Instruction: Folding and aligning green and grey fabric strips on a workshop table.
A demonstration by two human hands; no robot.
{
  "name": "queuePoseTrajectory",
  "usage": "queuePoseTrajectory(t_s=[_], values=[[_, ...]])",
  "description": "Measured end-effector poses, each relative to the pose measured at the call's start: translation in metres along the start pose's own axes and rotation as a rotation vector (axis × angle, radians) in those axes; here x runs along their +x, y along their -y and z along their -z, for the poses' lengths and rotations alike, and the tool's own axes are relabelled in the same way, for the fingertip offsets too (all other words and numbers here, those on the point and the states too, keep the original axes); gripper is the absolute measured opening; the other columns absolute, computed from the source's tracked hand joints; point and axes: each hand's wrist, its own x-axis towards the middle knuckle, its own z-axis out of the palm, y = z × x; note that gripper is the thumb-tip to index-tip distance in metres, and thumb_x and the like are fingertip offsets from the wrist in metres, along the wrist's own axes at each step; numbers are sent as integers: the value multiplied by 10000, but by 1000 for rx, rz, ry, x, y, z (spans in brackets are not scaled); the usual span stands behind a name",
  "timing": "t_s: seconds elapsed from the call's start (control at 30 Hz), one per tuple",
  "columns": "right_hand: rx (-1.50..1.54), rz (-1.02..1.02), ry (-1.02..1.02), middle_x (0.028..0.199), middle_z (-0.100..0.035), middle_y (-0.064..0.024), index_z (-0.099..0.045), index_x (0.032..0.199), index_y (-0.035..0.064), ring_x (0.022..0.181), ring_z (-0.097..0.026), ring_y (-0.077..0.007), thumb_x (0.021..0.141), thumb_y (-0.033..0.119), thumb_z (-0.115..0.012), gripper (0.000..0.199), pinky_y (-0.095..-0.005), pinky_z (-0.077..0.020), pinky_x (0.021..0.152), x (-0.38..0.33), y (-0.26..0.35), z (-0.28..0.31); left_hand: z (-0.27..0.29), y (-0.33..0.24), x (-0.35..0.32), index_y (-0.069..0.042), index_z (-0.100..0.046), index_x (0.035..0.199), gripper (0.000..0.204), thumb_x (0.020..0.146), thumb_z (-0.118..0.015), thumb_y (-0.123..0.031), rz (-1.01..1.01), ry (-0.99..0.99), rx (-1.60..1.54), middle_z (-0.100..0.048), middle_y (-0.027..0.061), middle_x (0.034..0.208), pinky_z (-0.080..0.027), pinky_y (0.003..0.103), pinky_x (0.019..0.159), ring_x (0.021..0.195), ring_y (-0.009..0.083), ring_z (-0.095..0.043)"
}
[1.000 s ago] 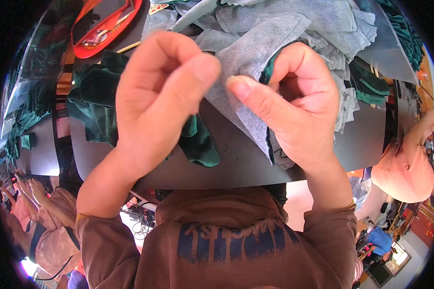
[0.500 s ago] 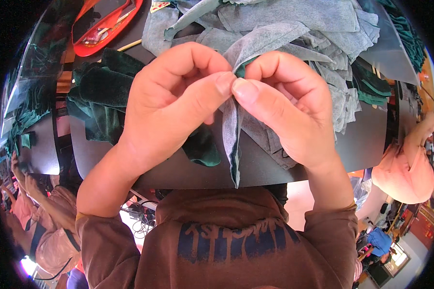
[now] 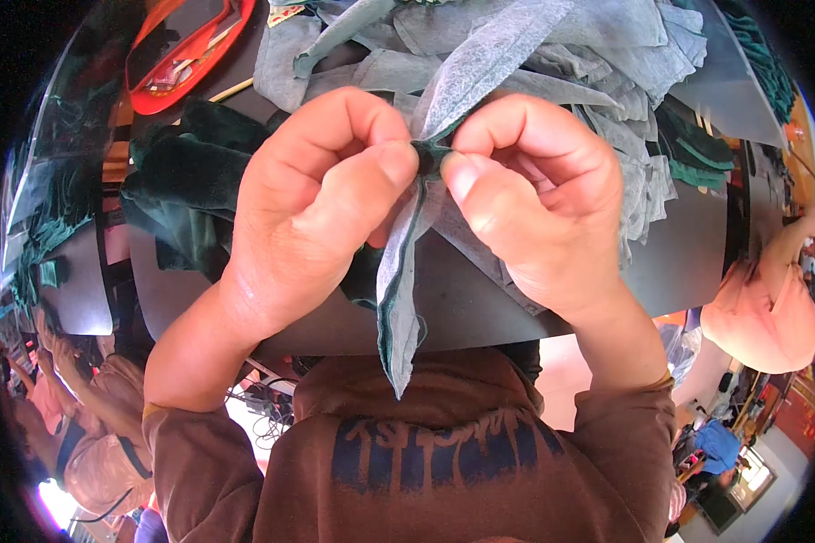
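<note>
Your left hand pinches one side of the gray and green cloth, and your right hand pinches the other side. The cloth is between them, over the table, with its low tip in front of your brown shirt. If you tug too hard, it might rip. If your pinch slips, it could fall onto the gray pile.

- My table is dark and smooth, its near edge curving just before me.
- Across its far side I have grey cloth, heaped in overlapping pieces.
- To my left lies velvet, dark green and bunched up.
- Beyond that, at the far left, sits a red tray.
- A thin stick lies between tray and velvet.
- On my right, green pieces are stacked beside the grey.
</note>
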Motion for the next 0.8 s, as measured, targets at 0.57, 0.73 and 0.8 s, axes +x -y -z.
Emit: queuePoseTrajectory(t_s=[0.57,0.73,0.8], values=[[-136,51,-1,759,-513,4,-532,777,-4,689,-445,-48,769,-15,-572,42,-187,-365,612,-2,1,4,5,7,9,-6,-509,876,281,649,-576,145,-1050,-15,899,-561,118,744,-456,284,558,620,232,-554],[-296,187,8,750,-519,-11,-533,754,-4,695,-466,-72,733,-31,-573,52,-200,-374,619,2,-6,9,2,4,6,12,-578,853,243,640,-589,127,-968,-37,1000,-589,143,772,-478,304,591,673,255,-584],[-349,209,-7,738,-521,-19,-530,741,-6,680,-470,-82,723,-34,-573,55,-204,-376,610,3,-6,9,3,6,7,16,-582,859,241,644,-587,124,-964,-32,992,-590,141,772,-478,302,596,678,256,-587]])
